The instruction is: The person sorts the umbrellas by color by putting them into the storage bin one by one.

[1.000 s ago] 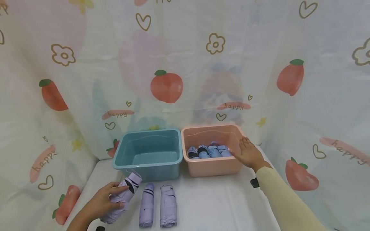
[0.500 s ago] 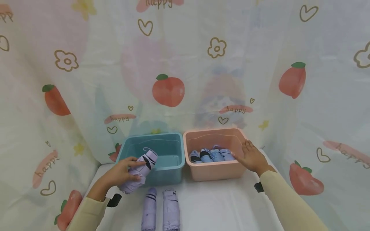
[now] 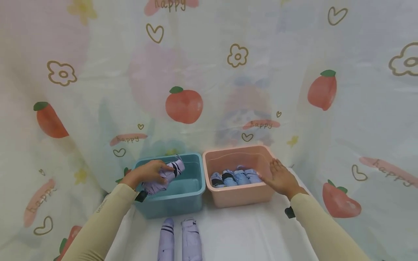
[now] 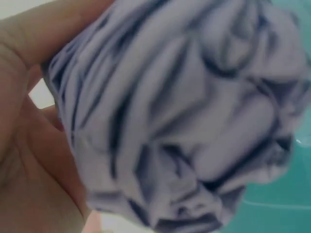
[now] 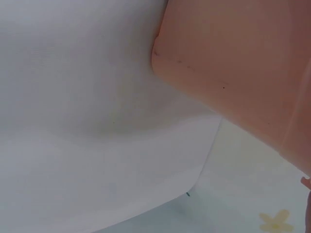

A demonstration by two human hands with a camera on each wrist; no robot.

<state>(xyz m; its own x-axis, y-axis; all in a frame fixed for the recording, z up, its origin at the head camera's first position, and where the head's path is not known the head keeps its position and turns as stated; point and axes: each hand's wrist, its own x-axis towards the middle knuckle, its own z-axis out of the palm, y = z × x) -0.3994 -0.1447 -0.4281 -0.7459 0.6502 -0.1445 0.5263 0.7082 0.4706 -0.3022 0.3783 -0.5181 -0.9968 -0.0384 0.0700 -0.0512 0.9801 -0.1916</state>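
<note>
My left hand (image 3: 148, 172) grips a folded lilac umbrella (image 3: 170, 174) with dark stripes, tilted over the blue-green bin (image 3: 176, 207). Its capped end and wrist loop point up and to the right. In the left wrist view the gathered cloth end of the umbrella (image 4: 184, 107) fills most of the frame. At the right end of the pink bin (image 3: 241, 197), my right hand (image 3: 281, 179) has its fingers straight, right at the rim. Several folded bluish umbrellas (image 3: 241, 177) lie side by side inside that bin.
Two more folded lilac umbrellas, a slim one (image 3: 166, 239) and a thicker one (image 3: 191, 239), lie on the white tabletop (image 3: 235, 235) in front of the bins. A printed curtain (image 3: 209, 72) encloses the table at the back and sides.
The left hand has carried the lilac umbrella up and to the right, from in front of the blue-green bin to over it. The right hand stays at the pink bin.
</note>
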